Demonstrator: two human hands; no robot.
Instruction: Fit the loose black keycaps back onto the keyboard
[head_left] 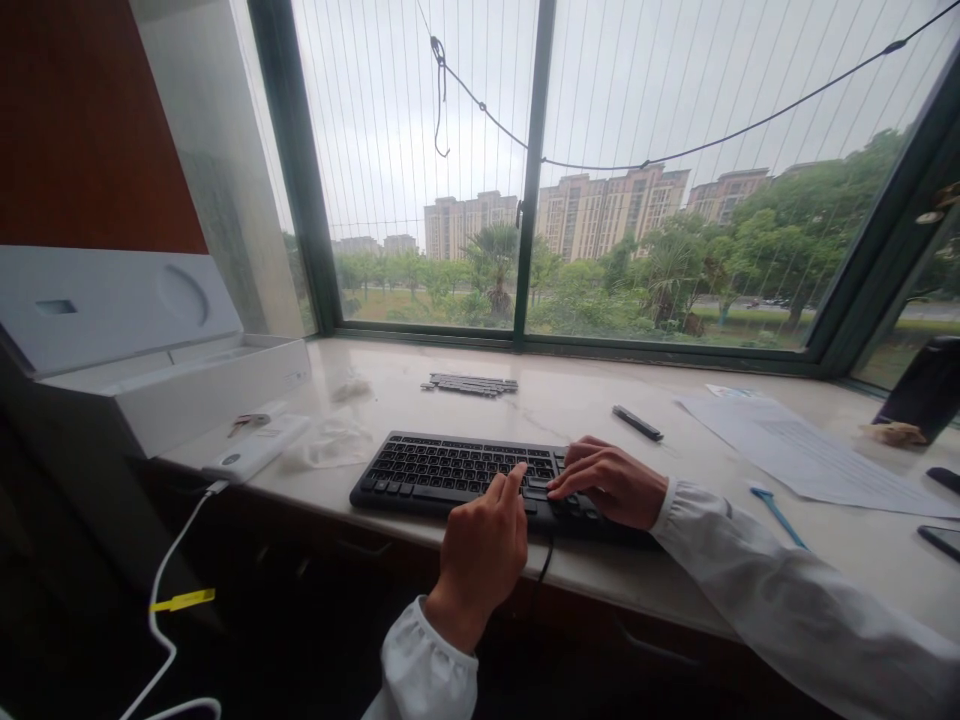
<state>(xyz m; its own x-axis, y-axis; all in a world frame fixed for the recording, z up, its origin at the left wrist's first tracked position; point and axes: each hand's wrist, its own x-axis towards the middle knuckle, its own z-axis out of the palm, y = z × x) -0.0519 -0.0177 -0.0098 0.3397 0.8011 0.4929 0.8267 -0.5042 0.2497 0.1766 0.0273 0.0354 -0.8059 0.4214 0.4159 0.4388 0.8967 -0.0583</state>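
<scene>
A black keyboard [450, 468] lies on the pale marble counter; many of its keys look bare of their caps. My left hand [486, 548] reaches over its front edge, with the index finger stretched out onto the keys and the other fingers curled. My right hand [611, 482] rests on the keyboard's right part, fingers extended and their tips on the keys near the left fingertip. Nothing shows held in either hand, though the undersides of the fingers are hidden. Behind the keyboard lies a cluster of dark keycaps [472, 384].
At left stand an open white box [210, 385] and a white power bank [259, 445] with a cable [169, 560]. Crumpled clear plastic [330, 443] lies beside them. To the right are a small black bar [637, 423], printed paper [810, 450] and a blue tool [780, 515]. A window borders the counter.
</scene>
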